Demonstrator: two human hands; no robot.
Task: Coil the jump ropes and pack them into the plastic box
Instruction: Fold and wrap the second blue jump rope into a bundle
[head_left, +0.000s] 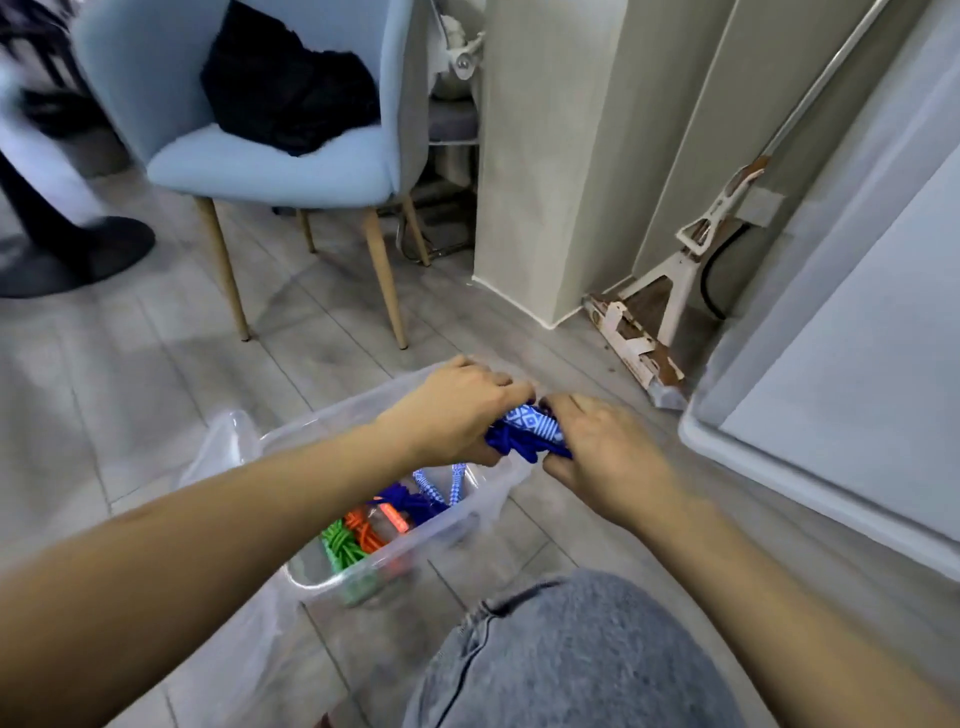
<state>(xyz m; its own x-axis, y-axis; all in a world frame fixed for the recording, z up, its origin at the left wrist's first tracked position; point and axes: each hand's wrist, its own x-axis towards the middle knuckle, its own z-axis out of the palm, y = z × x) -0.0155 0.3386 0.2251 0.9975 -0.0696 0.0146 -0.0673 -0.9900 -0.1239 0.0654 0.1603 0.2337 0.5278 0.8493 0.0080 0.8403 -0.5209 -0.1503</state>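
A bundled blue jump rope (525, 435) with blue-and-white patterned handles hangs above the far end of a clear plastic box (332, 579) on the floor. My left hand (457, 410) grips the bundle from the left. From the right, my right hand (602, 447) holds the same bundle, fingers curled round it. Inside the box lie a coiled green rope (340, 548), an orange rope (371, 527) and another blue rope (410, 501) with patterned handles.
A clear plastic bag (228, 441) lies against the box's left side. A light blue chair (270, 156) with wooden legs stands ahead on the grey floor. A mop (654, 322) leans in the corner at right, beside a white panel (852, 364). My knee in jeans (571, 660) is at the bottom.
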